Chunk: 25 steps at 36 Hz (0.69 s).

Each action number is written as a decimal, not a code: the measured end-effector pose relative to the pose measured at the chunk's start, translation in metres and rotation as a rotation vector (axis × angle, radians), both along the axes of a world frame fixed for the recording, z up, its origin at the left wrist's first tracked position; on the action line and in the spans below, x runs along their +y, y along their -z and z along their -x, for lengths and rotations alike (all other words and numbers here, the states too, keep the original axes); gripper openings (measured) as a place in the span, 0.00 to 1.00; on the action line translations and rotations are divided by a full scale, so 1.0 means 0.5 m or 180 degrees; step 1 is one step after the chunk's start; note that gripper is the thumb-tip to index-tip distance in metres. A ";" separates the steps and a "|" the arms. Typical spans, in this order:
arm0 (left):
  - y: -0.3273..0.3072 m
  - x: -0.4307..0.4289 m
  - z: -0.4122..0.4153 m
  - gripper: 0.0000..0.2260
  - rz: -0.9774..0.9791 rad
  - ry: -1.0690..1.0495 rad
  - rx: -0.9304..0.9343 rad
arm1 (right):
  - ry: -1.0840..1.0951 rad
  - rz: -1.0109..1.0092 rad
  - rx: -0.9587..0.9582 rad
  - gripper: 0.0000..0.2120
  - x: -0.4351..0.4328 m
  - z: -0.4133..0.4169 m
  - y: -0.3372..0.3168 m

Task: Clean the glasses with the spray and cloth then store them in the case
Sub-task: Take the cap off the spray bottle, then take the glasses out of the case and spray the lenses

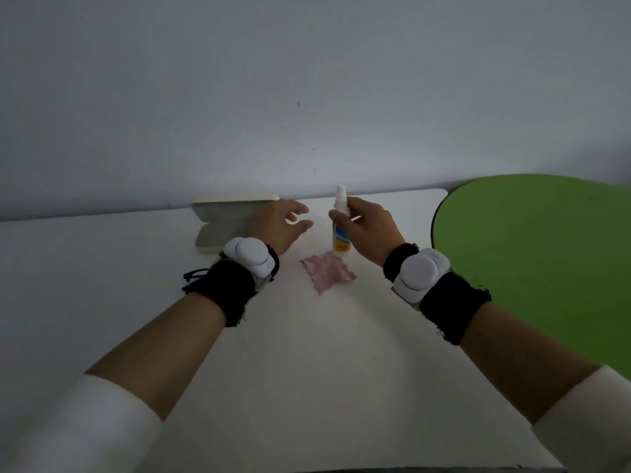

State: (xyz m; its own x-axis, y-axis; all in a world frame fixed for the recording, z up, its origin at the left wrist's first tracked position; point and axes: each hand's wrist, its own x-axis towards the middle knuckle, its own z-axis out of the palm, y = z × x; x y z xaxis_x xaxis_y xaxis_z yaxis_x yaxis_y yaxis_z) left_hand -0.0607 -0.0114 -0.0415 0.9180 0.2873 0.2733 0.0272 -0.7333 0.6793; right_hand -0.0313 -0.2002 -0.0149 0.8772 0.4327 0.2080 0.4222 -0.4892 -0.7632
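Note:
A small white spray bottle (340, 230) with a blue and yellow label stands upright near the back of the white table (102, 268). My right hand (367, 227) is wrapped around its upper part. My left hand (283, 223) hovers just left of the bottle, fingers spread and holding nothing. A pink cloth (327, 272) lies crumpled on the table in front of the bottle. An open grey glasses case (222, 223) sits behind my left hand, lid raised against the wall. Dark-framed glasses (194, 278) lie at the left, mostly hidden under my left wrist.
A grey wall (307, 97) rises directly behind the table. A rounded green tabletop (532, 254) adjoins the white table on the right. Both wrists carry black bands with white devices.

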 end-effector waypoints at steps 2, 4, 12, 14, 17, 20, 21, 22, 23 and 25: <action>-0.004 0.004 0.010 0.10 0.0024 -0.0067 -0.0041 | -0.0002 -0.0020 0.0028 0.13 0.002 0.006 -0.001; -0.016 0.011 0.037 0.10 0.0114 -0.0174 -0.0057 | -0.0020 -0.0052 0.0033 0.14 0.010 0.025 -0.007; -0.042 0.046 0.116 0.05 0.0038 -0.0398 -0.0007 | -0.0089 -0.0274 0.0120 0.15 0.037 0.075 -0.022; -0.045 0.057 0.141 0.07 -0.0012 -0.0452 0.0006 | -0.0149 -0.0280 0.0135 0.16 0.045 0.093 -0.024; -0.047 0.067 0.174 0.06 -0.0120 -0.0540 -0.0062 | -0.0254 -0.0334 0.0269 0.15 0.057 0.116 -0.026; -0.046 0.077 0.199 0.05 -0.0226 -0.0544 -0.0108 | -0.0343 -0.0379 0.0335 0.13 0.068 0.131 -0.024; -0.046 0.084 0.209 0.05 -0.0268 -0.0558 -0.0099 | -0.0385 -0.0368 0.0322 0.13 0.074 0.137 -0.024; -0.044 0.091 0.218 0.06 -0.0302 -0.0575 -0.0088 | -0.0423 -0.0354 0.0314 0.12 0.079 0.142 -0.025; -0.043 0.096 0.226 0.06 -0.0307 -0.0586 -0.0079 | -0.0454 -0.0351 0.0316 0.11 0.084 0.147 -0.024; -0.040 0.107 0.237 0.07 -0.0292 -0.0536 -0.0041 | -0.0470 -0.0369 0.0347 0.10 0.091 0.155 -0.026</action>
State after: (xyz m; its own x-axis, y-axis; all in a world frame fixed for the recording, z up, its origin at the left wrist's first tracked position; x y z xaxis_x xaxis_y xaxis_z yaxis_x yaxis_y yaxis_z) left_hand -0.1794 0.0420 -0.0213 0.8553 0.4099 0.3169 0.1465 -0.7780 0.6110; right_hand -0.1086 -0.1546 -0.0019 0.8262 0.5368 0.1710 0.3945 -0.3346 -0.8558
